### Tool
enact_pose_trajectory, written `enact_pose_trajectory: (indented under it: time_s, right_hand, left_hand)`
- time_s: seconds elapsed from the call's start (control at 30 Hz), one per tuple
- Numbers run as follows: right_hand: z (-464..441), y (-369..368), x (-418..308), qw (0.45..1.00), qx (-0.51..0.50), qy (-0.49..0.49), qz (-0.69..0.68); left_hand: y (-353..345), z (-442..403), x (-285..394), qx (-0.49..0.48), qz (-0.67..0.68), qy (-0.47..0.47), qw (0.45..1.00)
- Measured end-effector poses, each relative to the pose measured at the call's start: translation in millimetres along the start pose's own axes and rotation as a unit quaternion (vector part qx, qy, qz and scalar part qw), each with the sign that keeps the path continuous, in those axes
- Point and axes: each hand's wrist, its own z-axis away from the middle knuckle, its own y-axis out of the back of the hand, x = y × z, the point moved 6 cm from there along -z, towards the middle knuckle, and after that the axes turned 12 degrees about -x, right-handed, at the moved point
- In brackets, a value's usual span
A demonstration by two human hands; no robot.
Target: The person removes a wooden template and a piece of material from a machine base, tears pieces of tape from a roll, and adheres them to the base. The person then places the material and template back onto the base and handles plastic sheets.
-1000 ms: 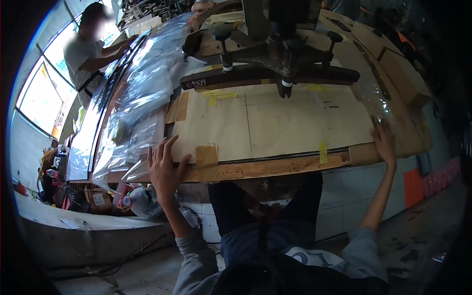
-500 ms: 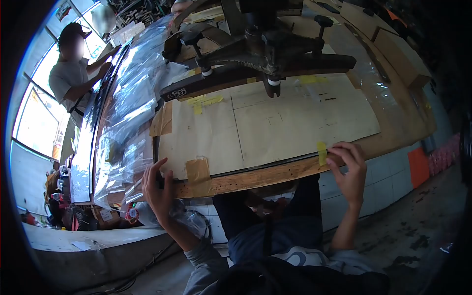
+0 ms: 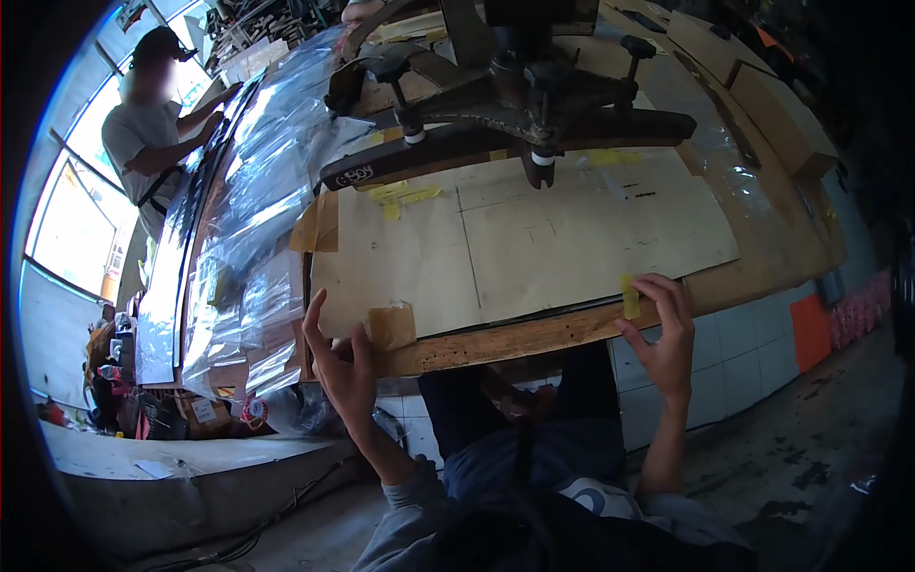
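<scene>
My left hand (image 3: 348,378) is at the front left corner of a pale sheet (image 3: 572,238) marked with dark pencil lines. Its index finger points up past the corner, and the thumb is apart from it, beside a strip of brown tape (image 3: 392,327). At the board's wooden front edge (image 3: 496,344), my right hand (image 3: 666,336) has its fingertips by a yellow tape strip (image 3: 630,297). A gap shows between that thumb and the fingers. Neither hand visibly grips anything. A dark metal clamp frame with a bar (image 3: 515,148) crosses the sheet's far side.
Clear plastic film (image 3: 257,210) covers the left side of the table. Another person (image 3: 143,133) works at the far left with both hands on a dark strip. A cardboard box (image 3: 782,119) stands at the right. An orange sheet (image 3: 810,332) hangs below the right edge.
My left hand has shifted right along the edge, closer to the brown tape. My right hand has moved slightly left and stays by the yellow tape. The view has shifted a little.
</scene>
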Motion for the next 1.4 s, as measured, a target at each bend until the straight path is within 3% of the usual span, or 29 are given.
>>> enact_pose_trajectory:
  time_s: [0.1, 0.3, 0.63, 1.03, 1.4]
  right_hand:
    - [-1.8, 0.9, -0.7, 1.0, -0.005, -0.001, 0.003]
    - [1.3, -2.1, 0.2, 1.0, 0.02, 0.009, 0.02]
    - [4.8, -14.5, -10.9, 0.997, 0.048, 0.014, 0.057]
    - [-1.0, -13.9, -16.9, 0.997, 0.063, -0.018, 0.04]
    - [-4.0, -14.1, -15.5, 0.996, 0.069, -0.009, 0.054]
  left_hand:
    - [1.7, 1.9, 1.5, 0.009, -0.016, 0.002, 1.0]
    - [5.6, 16.6, -19.0, 0.109, 0.103, 0.066, 0.987]
    - [1.5, 33.6, -4.8, 0.237, 0.105, 0.031, 0.965]
    - [-0.3, 59.3, 15.3, 0.317, 0.033, -0.014, 0.948]
    - [-2.6, 48.7, 21.2, 0.323, 0.043, 0.002, 0.945]
